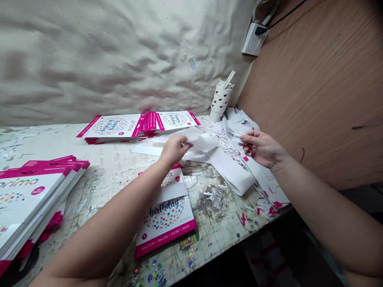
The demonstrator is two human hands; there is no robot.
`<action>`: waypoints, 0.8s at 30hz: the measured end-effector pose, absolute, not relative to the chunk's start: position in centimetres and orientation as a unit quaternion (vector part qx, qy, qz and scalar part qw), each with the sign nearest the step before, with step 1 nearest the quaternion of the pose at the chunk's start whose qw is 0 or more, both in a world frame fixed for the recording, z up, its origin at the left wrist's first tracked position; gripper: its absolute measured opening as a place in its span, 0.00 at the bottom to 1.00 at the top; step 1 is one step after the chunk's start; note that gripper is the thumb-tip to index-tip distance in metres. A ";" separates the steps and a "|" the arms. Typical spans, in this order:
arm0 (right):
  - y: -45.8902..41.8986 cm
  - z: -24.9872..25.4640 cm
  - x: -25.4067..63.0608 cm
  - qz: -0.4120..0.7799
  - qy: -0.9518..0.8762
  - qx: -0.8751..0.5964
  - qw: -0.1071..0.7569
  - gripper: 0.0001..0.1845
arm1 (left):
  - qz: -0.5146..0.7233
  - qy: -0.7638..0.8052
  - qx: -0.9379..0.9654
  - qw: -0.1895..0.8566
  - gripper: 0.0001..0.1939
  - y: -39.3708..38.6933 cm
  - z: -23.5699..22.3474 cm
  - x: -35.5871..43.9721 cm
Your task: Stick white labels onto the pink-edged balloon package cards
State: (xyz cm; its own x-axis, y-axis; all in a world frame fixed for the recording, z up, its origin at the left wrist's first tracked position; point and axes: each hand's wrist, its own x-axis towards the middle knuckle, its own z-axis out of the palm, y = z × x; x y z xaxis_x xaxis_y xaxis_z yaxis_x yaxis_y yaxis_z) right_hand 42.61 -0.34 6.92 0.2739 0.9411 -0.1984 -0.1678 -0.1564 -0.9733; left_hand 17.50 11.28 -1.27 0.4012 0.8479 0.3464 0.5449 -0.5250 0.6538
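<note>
My left hand is closed in a pinch on a long white backing strip that trails across the worn table. Off to the right, my right hand pinches a small white barcode sticker between thumb and fingers. Below my left forearm lies a pink-and-white "birthday" balloon pack, partly hidden by the arm.
Stacks of the same packs stand at the back and at the near left. A heart-patterned paper cup holds scraps. Paper scraps litter the right edge beside a wooden panel. A power strip hangs above.
</note>
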 end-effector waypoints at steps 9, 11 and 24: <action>-3.8 0.4 37.4 0.467 -0.537 -0.420 0.563 0.35 | 0.469 0.562 0.640 0.235 0.29 8.2 3.0 5.4; -4.7 -1.4 34.9 0.398 -0.642 -0.417 0.506 0.43 | 0.395 0.580 0.677 0.219 0.30 4.1 2.6 2.3; -6.8 -6.0 25.7 0.109 -0.885 -0.391 0.227 0.41 | 0.222 0.441 0.864 -0.097 0.07 -5.6 -5.0 4.2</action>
